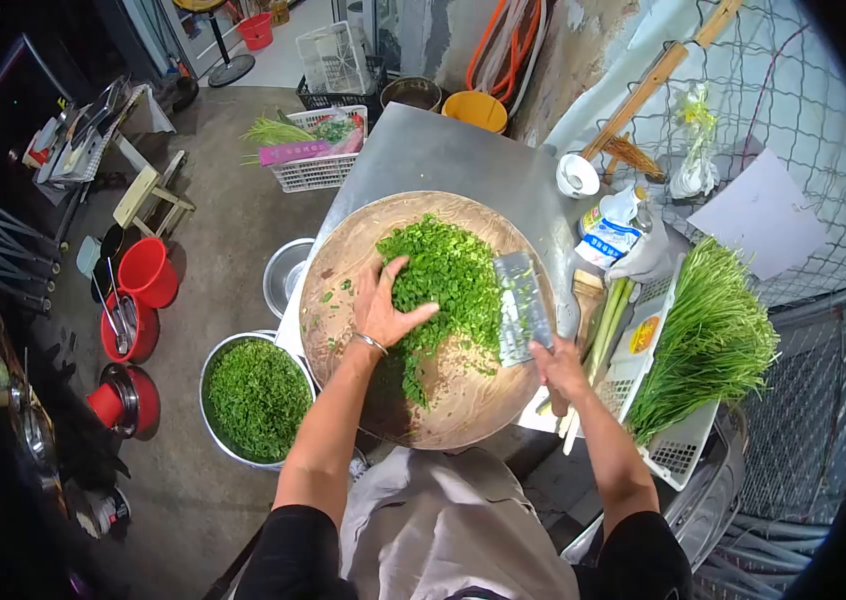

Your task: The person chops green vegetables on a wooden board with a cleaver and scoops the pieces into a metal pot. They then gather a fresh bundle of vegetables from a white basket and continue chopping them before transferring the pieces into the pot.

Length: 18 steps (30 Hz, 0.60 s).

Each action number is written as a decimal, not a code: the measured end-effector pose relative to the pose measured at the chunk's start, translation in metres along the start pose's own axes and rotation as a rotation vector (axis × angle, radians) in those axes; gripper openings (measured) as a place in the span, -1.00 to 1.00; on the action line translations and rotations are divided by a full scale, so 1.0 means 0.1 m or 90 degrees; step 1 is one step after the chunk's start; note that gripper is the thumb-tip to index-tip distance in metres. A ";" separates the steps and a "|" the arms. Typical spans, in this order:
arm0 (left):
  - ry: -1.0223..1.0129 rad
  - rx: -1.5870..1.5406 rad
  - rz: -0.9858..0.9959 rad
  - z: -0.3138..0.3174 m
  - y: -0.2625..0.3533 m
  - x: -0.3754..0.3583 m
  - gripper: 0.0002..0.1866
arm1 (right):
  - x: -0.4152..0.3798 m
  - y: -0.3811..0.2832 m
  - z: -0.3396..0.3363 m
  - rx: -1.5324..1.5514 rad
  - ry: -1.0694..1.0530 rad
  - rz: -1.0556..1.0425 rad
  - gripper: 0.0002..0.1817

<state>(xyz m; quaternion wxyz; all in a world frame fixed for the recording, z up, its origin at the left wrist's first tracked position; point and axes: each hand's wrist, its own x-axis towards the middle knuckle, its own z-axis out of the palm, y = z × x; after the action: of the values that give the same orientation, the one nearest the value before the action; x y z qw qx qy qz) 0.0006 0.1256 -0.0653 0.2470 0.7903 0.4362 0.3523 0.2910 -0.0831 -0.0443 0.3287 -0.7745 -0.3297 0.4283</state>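
Observation:
A heap of chopped green herbs (443, 280) lies on a round wooden chopping board (343, 235). My left hand (383, 305) is at the heap's left edge, fingers spread and touching the greens. In my right hand (561, 368) is the handle of a cleaver (521, 305). Its broad blade, with bits of green stuck on it, is against the right side of the heap. Small scraps of green dot the board around the pile.
A steel table (443, 140) bears the board. At right, long garlic chives (713, 330) fill a white basket (646, 345), beside a brush (588, 290) and a labelled bottle (611, 228). Chopped greens fill a large pot (258, 400) on the floor at left, near a steel bowl (286, 272).

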 end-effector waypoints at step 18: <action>0.212 -0.101 -0.110 0.40 0.62 -0.55 -0.25 | -0.39 -0.32 1.09 0.064 -0.063 -0.075 -0.77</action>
<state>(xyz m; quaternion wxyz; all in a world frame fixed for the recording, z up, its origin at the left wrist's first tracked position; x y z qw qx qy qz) 0.0431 0.0437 -0.0665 0.2621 0.6587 0.5080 0.4893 0.1715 -0.0712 -0.0471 0.3752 -0.7143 -0.3687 0.4616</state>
